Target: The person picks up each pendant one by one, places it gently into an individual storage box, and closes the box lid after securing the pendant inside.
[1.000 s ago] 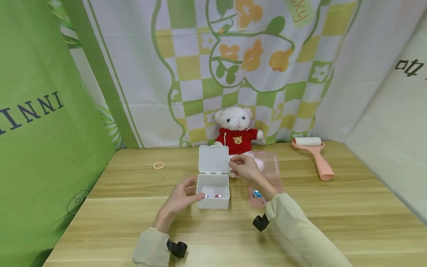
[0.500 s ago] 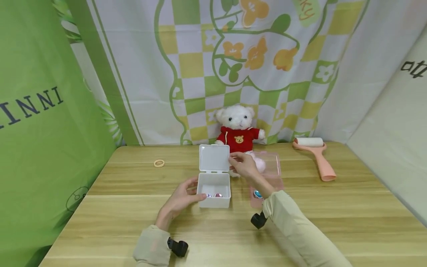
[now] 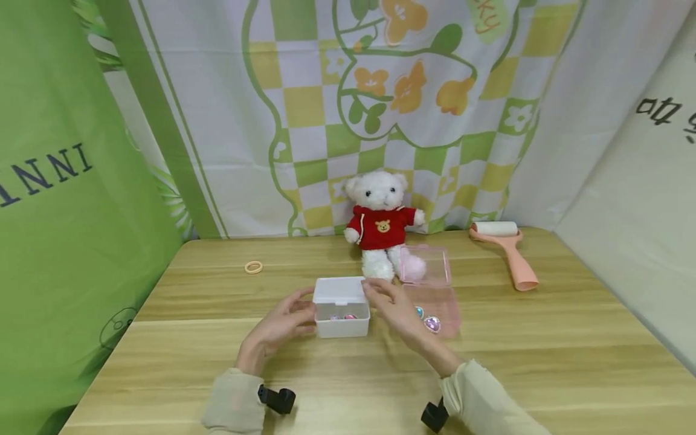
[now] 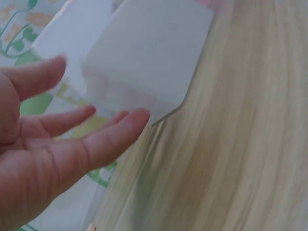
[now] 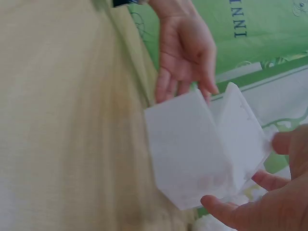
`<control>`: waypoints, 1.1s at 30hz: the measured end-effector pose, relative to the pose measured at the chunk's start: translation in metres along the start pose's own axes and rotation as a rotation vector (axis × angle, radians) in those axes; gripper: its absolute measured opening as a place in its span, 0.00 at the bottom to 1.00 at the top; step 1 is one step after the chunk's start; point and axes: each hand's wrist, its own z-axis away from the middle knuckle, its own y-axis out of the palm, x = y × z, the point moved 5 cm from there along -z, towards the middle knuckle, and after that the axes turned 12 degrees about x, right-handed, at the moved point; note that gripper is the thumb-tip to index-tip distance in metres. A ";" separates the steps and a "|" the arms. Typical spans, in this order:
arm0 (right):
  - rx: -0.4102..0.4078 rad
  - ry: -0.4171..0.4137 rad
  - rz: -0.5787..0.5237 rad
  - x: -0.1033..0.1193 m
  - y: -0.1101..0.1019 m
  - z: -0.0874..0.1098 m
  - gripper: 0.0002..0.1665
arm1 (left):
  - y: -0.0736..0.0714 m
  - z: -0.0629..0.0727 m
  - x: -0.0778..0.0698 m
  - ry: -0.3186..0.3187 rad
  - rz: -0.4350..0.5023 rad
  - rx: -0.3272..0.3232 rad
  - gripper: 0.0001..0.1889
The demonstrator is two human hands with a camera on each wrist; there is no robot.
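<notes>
A small white box [image 3: 341, 326] stands on the table, its hinged lid [image 3: 339, 290] tilted partway down over the opening. Inside, purple and pink gems [image 3: 350, 316] show at the front. My right hand [image 3: 399, 311] touches the lid's right edge, fingers loosely bent; in the right wrist view the fingertips [image 5: 281, 143] lie against the lid's outer side. My left hand [image 3: 280, 329] is at the box's left side, fingers apart and loosely extended. To the right lies an open, see-through pink case [image 3: 446, 311] holding a blue gem [image 3: 419, 312] and a purple gem [image 3: 432, 324].
Behind the boxes a white teddy bear [image 3: 382, 226] in a red hoodie sits against the patterned curtain [image 3: 304, 109]. A pink-handled lint roller [image 3: 505, 248] lies at the back right. Cream-coloured rings [image 3: 253, 267] lie at the back left of the wooden table [image 3: 190, 350].
The white box's lid has swung from upright down towards me, with my right hand following it. My left thumb has come off the box's front rim.
</notes>
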 end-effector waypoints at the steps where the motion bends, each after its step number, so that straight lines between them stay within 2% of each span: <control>1: 0.002 -0.012 0.016 -0.002 0.002 0.003 0.21 | -0.002 0.001 0.000 0.004 0.036 0.026 0.29; 3: 0.003 -0.040 0.047 -0.007 0.005 0.009 0.21 | -0.005 0.003 -0.001 0.015 0.077 0.053 0.26; 6: -0.017 -0.064 0.078 -0.012 0.008 0.011 0.17 | -0.005 0.003 -0.003 0.028 0.037 0.052 0.23; 11: -0.037 -0.116 0.091 -0.015 0.007 0.011 0.13 | -0.002 0.000 -0.004 0.037 -0.084 -0.013 0.20; 14: -0.044 -0.128 0.084 -0.015 0.007 0.012 0.13 | -0.001 0.000 -0.003 0.029 -0.079 -0.046 0.19; 18: -0.035 -0.163 0.113 -0.011 0.009 0.012 0.11 | -0.001 0.002 -0.004 0.011 -0.083 -0.053 0.19; 20: -0.015 -0.163 0.131 -0.009 0.008 0.013 0.12 | 0.002 0.002 -0.010 0.006 -0.145 -0.045 0.20; 22: 0.013 -0.151 0.137 -0.006 0.004 0.016 0.14 | 0.006 0.003 -0.021 0.020 -0.260 -0.065 0.21; 25: 0.037 -0.138 0.132 0.003 -0.011 0.022 0.18 | 0.019 0.003 -0.049 0.084 -0.470 -0.140 0.22; 27: 0.018 -0.131 0.141 0.011 -0.028 0.027 0.18 | 0.034 -0.001 -0.068 0.148 -0.561 -0.194 0.21; 30: -0.024 -0.142 0.153 0.020 -0.057 0.033 0.19 | 0.061 -0.014 -0.087 0.240 -0.563 -0.197 0.19; 33: -0.081 -0.122 0.168 0.023 -0.089 0.036 0.20 | 0.086 -0.034 -0.088 0.280 -0.474 -0.144 0.18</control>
